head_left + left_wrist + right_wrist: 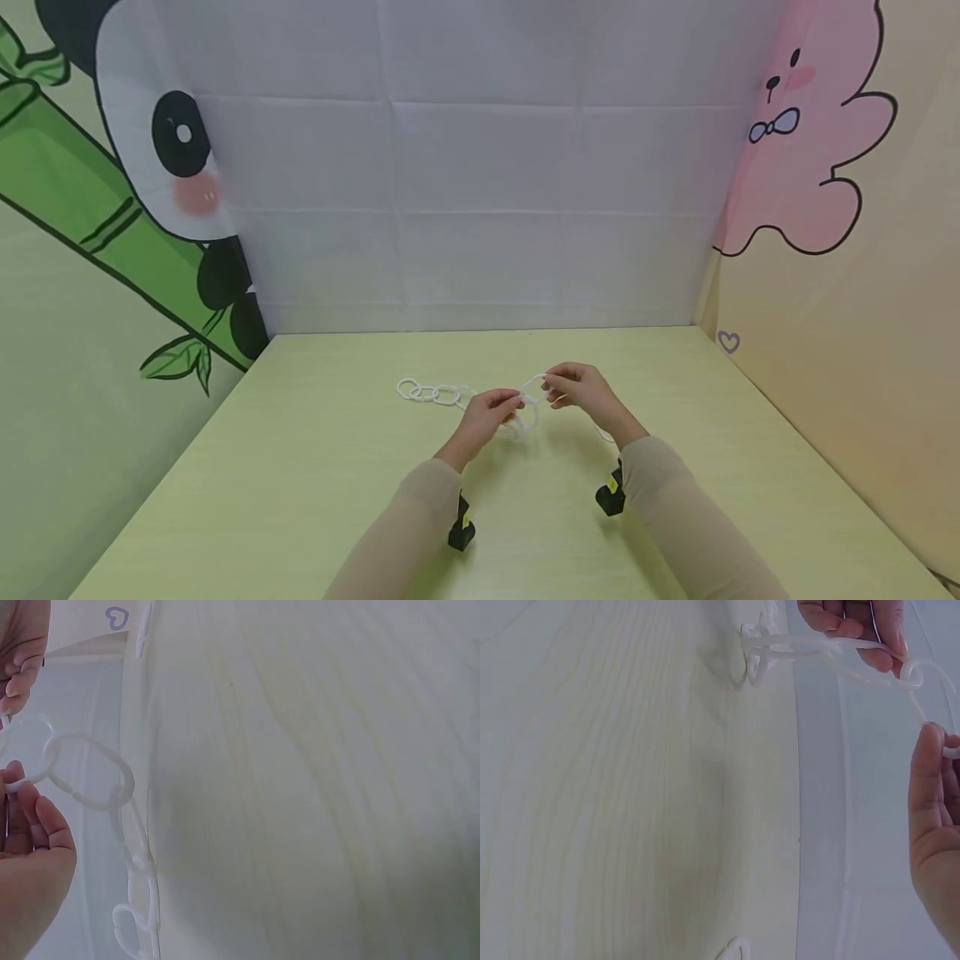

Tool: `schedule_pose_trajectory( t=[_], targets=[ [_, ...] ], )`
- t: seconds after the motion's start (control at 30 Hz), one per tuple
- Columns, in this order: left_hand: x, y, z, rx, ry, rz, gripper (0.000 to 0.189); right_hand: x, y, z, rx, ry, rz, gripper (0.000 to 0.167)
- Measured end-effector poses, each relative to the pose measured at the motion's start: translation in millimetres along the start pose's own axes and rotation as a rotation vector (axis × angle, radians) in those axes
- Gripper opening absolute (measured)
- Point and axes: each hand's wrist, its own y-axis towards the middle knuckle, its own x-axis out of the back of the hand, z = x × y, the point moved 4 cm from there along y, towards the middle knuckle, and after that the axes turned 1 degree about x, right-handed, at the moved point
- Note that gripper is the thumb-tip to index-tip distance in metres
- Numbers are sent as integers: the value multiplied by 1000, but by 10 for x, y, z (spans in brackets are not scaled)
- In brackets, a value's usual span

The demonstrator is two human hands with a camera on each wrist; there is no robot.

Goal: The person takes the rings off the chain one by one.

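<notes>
A chain of white plastic links (447, 395) lies partly on the table, and one end of it is lifted between the hands. My left hand (491, 417) pinches the lifted part near its end, as the left wrist view also shows, with linked rings (90, 771) hanging down from there. To its right and slightly higher, my right hand (588, 392) pinches a white link between thumb and fingers. In the right wrist view that link (919, 705) meets the chain close to the left fingertips. The fingers partly cover it, so whether it is closed I cannot tell.
Another white link (604, 435) lies on the table beside the right wrist, partly hidden by it. The pale wooden table (300, 467) ends at a white cloth backdrop (480, 250), with printed side panels left and right. A black device (461, 529) hangs under each wrist.
</notes>
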Motion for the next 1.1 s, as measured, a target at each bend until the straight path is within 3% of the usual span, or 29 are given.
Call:
schedule_pose_trajectory(
  t=[0.17, 0.27, 0.47, 0.7, 1.1],
  targets=[
    [-3, -27, -58, -17, 4, -3, 26, 33, 52, -121, 8, 18, -6, 31],
    [2, 0, -19, -6, -1, -9, 26, 67, 119, -250, 6, 32, -14, 34],
    [-9, 16, 10, 0, -37, -6, 25, 80, 120, -291, -6, 48, -28, 29],
    [-14, 15, -5, 10, -73, -3, 26, 79, 114, -323, -10, 51, -24, 37],
    [-31, -160, -322, 13, -78, -16, 27, 59, 100, -350, -9, 53, 1, 41]
  ],
)
